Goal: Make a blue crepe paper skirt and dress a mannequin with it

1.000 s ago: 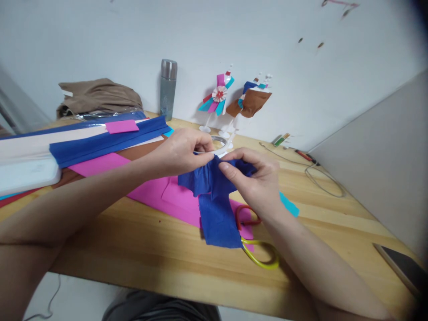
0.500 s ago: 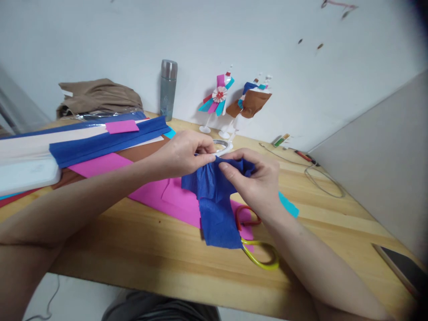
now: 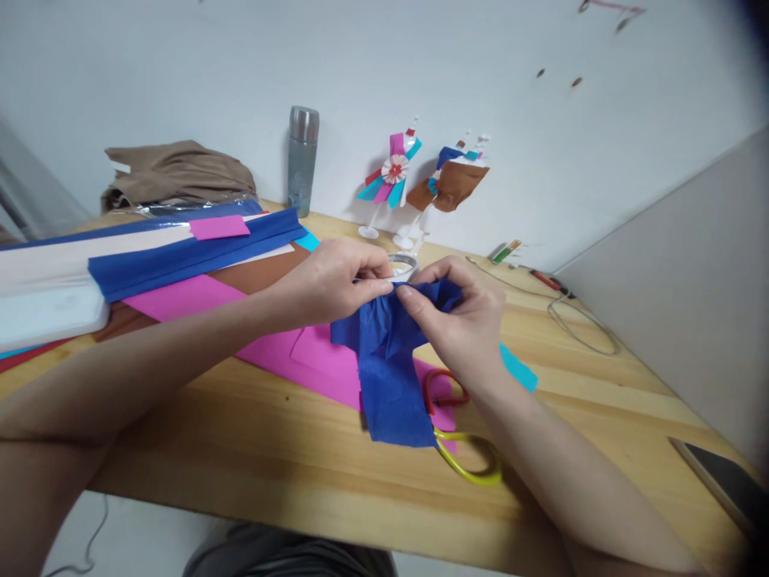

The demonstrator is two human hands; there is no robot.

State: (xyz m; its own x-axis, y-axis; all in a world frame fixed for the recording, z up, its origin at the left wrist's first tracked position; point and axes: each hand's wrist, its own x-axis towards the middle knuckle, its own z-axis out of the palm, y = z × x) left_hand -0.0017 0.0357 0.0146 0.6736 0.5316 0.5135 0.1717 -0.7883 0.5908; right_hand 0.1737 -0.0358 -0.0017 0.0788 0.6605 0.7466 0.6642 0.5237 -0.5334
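Both hands pinch the gathered top edge of a blue crepe paper piece (image 3: 390, 369), close together. My left hand (image 3: 345, 276) is closed on its upper left part, and my right hand (image 3: 460, 308) on its upper right part. The lower end of the blue paper hangs over a pink sheet (image 3: 324, 369) and partly covers scissors with red and yellow handles (image 3: 496, 469). Just behind the fingertips lies a roll of tape (image 3: 405, 260). A small cyan piece (image 3: 517, 367) shows beside my right wrist.
Two decorated stands (image 3: 395, 170) (image 3: 456, 184) and a grey flask (image 3: 302, 160) are near the wall. Stacked coloured papers (image 3: 198, 252), a white case (image 3: 54, 316) and brown cloth (image 3: 180, 176) lie left. A cable (image 3: 556, 320) and a phone (image 3: 718, 481) lie right.
Both hands have shifted very slightly to the right with the top of the blue paper. Its gathered folds have changed a little.
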